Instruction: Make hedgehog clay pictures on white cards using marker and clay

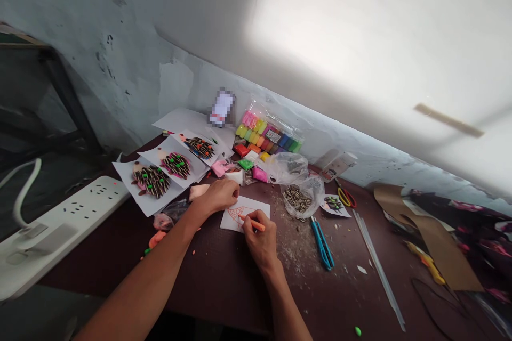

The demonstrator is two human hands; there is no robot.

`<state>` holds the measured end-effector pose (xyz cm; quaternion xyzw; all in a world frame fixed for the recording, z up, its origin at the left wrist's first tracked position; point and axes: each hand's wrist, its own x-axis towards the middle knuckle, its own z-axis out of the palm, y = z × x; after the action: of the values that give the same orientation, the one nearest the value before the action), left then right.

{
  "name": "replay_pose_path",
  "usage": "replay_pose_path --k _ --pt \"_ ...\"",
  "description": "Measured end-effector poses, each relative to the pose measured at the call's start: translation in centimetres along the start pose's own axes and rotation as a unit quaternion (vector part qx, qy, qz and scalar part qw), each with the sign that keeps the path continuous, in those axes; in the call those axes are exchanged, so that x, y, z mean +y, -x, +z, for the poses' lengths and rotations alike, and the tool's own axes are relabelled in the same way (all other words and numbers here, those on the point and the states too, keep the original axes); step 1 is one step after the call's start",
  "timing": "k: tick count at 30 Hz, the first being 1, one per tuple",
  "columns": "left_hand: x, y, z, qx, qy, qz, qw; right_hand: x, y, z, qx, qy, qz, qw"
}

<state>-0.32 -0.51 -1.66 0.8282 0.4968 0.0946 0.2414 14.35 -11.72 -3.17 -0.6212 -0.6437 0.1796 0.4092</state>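
Currently your right hand (261, 240) grips an orange pen (256, 223), tip at the orange drawing (240, 211) on white paper (262, 210), which lies on the dark table (228, 282) before you. Your left hand (224, 195) rests by the paper's upper-left edge; whether it is closed, I cannot tell. Rightward lies a blue-handled tool (322, 245).

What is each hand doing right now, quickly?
Left hand: curled, by the white paper's edge; whether it holds anything cannot be told.
Right hand: closed, holding an orange pen.
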Motion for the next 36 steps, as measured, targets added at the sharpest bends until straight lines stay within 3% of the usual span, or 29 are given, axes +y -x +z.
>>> replay_pose_path --k 36 --pt "0.12 0.15 -0.22 -0.005 -0.003 -0.004 1.000 -0.42 0.23 0.04 -0.020 -0.016 0.007 1.000"
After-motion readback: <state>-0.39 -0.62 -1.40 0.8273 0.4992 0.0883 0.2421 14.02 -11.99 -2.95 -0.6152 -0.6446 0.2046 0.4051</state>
